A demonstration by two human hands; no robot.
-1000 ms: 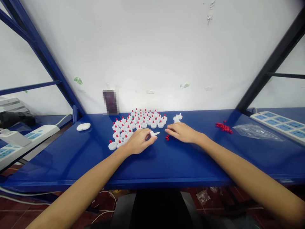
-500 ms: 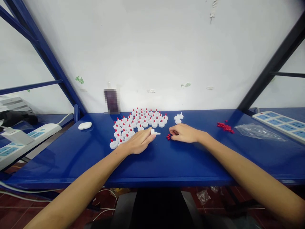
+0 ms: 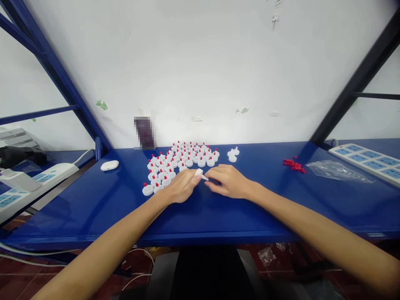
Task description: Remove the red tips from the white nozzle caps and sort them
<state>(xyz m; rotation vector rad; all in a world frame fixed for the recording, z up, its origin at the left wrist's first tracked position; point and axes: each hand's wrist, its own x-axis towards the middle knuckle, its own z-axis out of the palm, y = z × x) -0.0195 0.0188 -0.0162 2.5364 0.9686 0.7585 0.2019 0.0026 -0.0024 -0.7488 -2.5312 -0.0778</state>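
Observation:
My left hand [image 3: 183, 185] is closed on a white nozzle cap [image 3: 198, 172], whose thin spout points right and slightly down. Right at the spout's tip are the thumb and fingertips of my right hand [image 3: 226, 181], curled in a pinch. Whatever sits between them is too small or hidden to make out. Beyond and left of my left hand stand many white nozzle caps with red tips [image 3: 189, 161]. A few white nozzle caps without red tips [image 3: 232, 158] lie behind my right hand.
On the blue table [image 3: 250, 221], a pile of small red tips [image 3: 293, 165] lies at the right beside a clear plastic bag [image 3: 337, 171]. A white earbud case [image 3: 109, 165] is at the left. Power strips [image 3: 368, 160] flank both sides. A blurred dark object [image 3: 145, 132] is by the wall.
My right hand has moved left from the small red tips on the table to the spout. The white nozzle cap in my left hand has tilted, its spout now angled downward.

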